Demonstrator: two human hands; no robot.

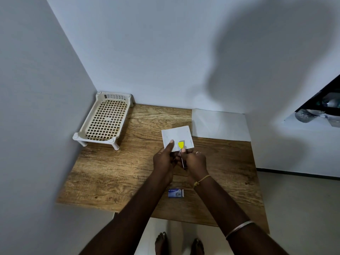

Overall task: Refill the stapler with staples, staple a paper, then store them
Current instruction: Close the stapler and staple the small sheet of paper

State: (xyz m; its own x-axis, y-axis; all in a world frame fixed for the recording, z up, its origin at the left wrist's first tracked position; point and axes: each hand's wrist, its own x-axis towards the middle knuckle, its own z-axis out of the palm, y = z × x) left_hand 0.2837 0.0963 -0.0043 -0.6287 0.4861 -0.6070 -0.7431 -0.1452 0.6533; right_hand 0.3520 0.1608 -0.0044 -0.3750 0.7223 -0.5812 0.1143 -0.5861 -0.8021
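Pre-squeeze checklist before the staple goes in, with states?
1. Paper held: ok, left hand pinches its near edge, thumb on top.
2. Stapler gripped: ok, right hand holds it, yellow tip over the paper.
3. Paper seated between the stapler's halves: cannot tell, fingers hide it.
4. Stapler loaded: cannot tell.
5. Staple box out of the way: ok, it lies on the table near its front edge.
6. Basket free for storing: ok, nothing shows in it.

Matt wood-grain table point(110, 173), plastic rack point(105, 120)
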